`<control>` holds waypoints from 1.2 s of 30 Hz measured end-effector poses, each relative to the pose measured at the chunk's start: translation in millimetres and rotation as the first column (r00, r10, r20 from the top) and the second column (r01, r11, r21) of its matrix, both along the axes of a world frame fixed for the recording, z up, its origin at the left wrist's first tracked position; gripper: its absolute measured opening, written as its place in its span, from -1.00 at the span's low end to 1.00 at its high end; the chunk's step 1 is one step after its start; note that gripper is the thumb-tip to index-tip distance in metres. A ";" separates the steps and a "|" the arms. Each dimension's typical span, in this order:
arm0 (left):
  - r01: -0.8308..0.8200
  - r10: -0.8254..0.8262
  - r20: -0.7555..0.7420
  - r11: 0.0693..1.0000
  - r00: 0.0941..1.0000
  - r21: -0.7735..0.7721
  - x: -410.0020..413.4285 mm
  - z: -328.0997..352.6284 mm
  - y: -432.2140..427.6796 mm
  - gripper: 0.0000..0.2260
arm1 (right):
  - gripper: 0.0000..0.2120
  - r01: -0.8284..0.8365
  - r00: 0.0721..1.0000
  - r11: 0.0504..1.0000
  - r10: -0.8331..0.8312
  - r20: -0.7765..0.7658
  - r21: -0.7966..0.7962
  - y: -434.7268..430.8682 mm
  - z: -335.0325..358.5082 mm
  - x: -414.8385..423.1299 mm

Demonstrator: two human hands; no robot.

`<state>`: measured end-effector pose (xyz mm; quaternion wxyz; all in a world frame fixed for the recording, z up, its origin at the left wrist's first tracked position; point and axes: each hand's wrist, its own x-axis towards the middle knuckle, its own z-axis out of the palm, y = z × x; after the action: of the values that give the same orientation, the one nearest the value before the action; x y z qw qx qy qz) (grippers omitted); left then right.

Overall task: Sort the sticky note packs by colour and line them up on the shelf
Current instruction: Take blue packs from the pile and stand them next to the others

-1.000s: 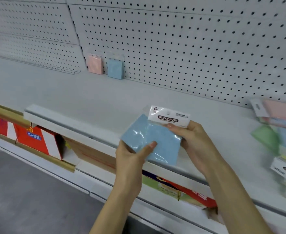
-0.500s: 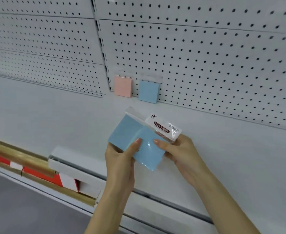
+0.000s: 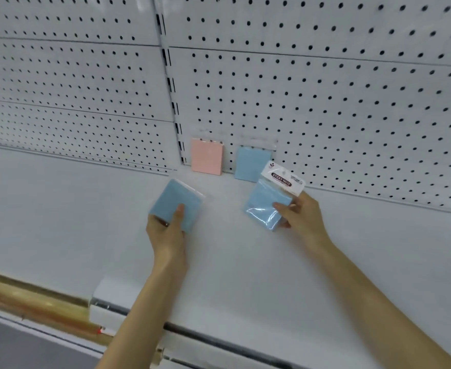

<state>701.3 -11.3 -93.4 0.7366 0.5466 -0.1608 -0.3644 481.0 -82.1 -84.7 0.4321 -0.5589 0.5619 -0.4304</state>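
Note:
A pink sticky note pack (image 3: 207,156) and a blue pack (image 3: 251,163) stand upright against the pegboard at the back of the white shelf (image 3: 72,222). My left hand (image 3: 167,230) grips a second blue pack (image 3: 175,202) above the shelf, thumb on top. My right hand (image 3: 300,215) pinches a third blue pack (image 3: 265,206) with a white "STICKY NOTE" header, just in front of and overlapping the standing blue pack.
A white pegboard wall (image 3: 325,102) rises behind the shelf, with a slotted upright (image 3: 172,89) left of the pink pack. A wooden rail (image 3: 32,296) runs below the shelf's front edge at lower left.
The two blue packs, held together before, have been separated: one is in each hand. Both hands have moved farther in over the shelf toward the standing packs.

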 end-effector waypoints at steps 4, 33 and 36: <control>0.106 -0.111 0.249 0.994 0.962 0.032 24.6 -3.2 -29.4 -0.84 | -0.62 -0.048 0.992 0.993 0.035 -0.118 -0.107 -27.2 3.7 13.1; 0.041 -0.033 0.324 0.999 0.946 -0.017 53.6 3.2 -98.0 -0.86 | -0.57 -0.033 0.975 0.900 -0.065 -0.210 -0.435 -85.8 -19.4 42.6; 0.048 -0.038 0.324 0.999 0.945 -0.023 53.6 3.6 -98.3 -0.87 | -0.53 -0.028 0.967 0.894 -0.089 -0.239 -0.447 -88.1 -20.1 41.1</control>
<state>754.9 -109.7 -89.8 0.7004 0.5839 -0.2971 -0.2833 522.1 -170.3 -104.9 0.2098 -0.6844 0.5072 -0.4799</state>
